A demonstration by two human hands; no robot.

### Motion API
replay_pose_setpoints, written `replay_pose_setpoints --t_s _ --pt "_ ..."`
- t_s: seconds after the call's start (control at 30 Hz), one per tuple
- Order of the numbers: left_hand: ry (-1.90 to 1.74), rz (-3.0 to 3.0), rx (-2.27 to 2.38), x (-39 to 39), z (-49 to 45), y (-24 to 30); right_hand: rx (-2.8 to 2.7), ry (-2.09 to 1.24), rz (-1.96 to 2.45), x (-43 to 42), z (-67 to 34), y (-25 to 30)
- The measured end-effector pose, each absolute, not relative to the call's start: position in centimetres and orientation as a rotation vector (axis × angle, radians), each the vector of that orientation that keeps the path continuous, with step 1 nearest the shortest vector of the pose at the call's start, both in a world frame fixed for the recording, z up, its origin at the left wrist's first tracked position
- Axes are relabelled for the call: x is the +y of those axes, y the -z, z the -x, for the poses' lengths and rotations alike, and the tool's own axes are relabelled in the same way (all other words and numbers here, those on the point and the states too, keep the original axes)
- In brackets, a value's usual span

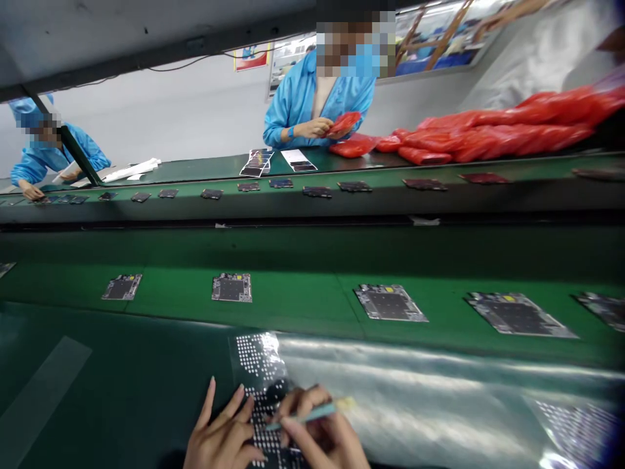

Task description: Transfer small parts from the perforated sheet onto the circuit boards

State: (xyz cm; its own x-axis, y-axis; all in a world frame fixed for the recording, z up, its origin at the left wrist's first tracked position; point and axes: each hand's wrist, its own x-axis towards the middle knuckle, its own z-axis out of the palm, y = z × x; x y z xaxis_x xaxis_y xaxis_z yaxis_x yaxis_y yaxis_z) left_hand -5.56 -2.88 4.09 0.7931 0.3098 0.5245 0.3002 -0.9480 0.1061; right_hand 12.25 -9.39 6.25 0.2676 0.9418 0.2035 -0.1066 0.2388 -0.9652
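Note:
A clear sheet with rows of small white dots [258,357] lies on the near worktop at the bottom middle. My left hand [222,433] rests on its left edge, fingers extended and spread, holding nothing. Closed around a thin, pale teal pen-like tool [317,412] is my right hand [329,433]. The tool's tip points left, down at the dots, and its other end looks yellowish. Whether the tip touches the sheet I cannot tell. The hands cover the sheet's lower part.
Several circuit boards [232,288] lie spaced along the green belt [297,280] beyond the worktop. Another dotted sheet [579,430] is at the lower right. Across a second line of boards, a person in blue [317,98] holds a red bag beside piled red bags [488,133]. Another person [53,153] works far left.

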Motion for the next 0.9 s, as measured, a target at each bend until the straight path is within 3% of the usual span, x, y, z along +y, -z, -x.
replay_pose_setpoints --t_s 0.23,0.43,0.63,0.9 --pt "-0.924 -2.790 0.669 -2.9 5.8 -2.9 -0.711 -0.968 1.094 1.2 -16.5 -8.9" --pt "-0.882 -2.716 1.052 4.5 3.1 -5.3 -0.710 -0.873 1.242 10.8 -16.4 -5.0" --pt "-0.591 -2.802 1.021 10.5 -1.4 -4.7 -0.729 -0.754 1.365 12.1 -17.5 -2.7" --pt "-0.519 -2.812 0.991 10.7 -2.9 -4.6 -0.755 -0.695 1.428 11.1 -18.6 -2.9"
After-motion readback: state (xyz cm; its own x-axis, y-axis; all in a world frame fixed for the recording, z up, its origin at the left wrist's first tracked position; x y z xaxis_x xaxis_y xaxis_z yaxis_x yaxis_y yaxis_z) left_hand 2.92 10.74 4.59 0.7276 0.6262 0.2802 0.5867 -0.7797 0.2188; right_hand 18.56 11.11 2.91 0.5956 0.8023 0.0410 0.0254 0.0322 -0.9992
